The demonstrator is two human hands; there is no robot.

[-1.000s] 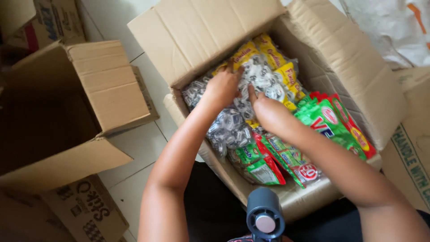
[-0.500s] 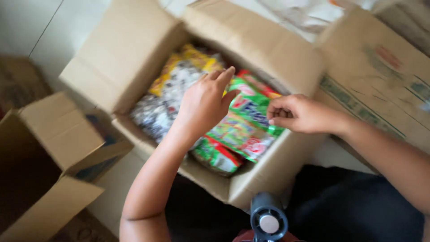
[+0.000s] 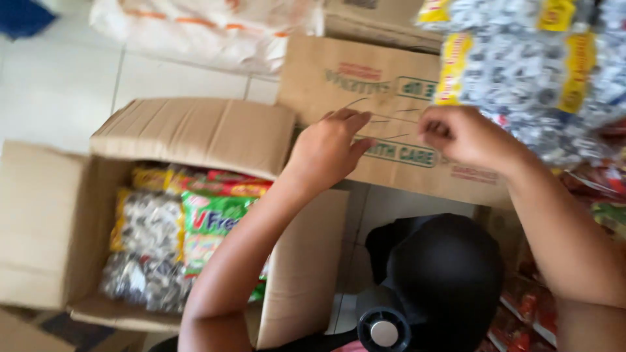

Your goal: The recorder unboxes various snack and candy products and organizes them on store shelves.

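— Where are the hands seen, and what lies nearest to them?

— Both are raised in front of a closed brown carton [image 3: 391, 111] at about twelve o'clock. The left hand [image 3: 329, 150] is seen with fingers loosely spread, and nothing is held in it. The right hand [image 3: 460, 133] is curled, thumb pinched against the fingers; whether something thin is pinched there cannot be told through the blur.

— And the hanging candy strips?

— A bunch of silver-wrapped candy strips with yellow headers [image 3: 521, 58] is hung at roughly one o'clock from the right hand, just above and beyond the knuckles. Its long axis is run up and down. The right hand is clearly the nearer one; contact cannot be made out.

— What is found lower down?

— An open cardboard box [image 3: 189, 133] is placed at about nine o'clock from the left hand, beneath the left forearm. It is packed with silver candy bags [image 3: 147, 228] and green snack packets [image 3: 212, 215]. More red packets [image 3: 528, 306] are glimpsed at four o'clock, and a white sack [image 3: 208, 29] is laid on the tiled floor at eleven.
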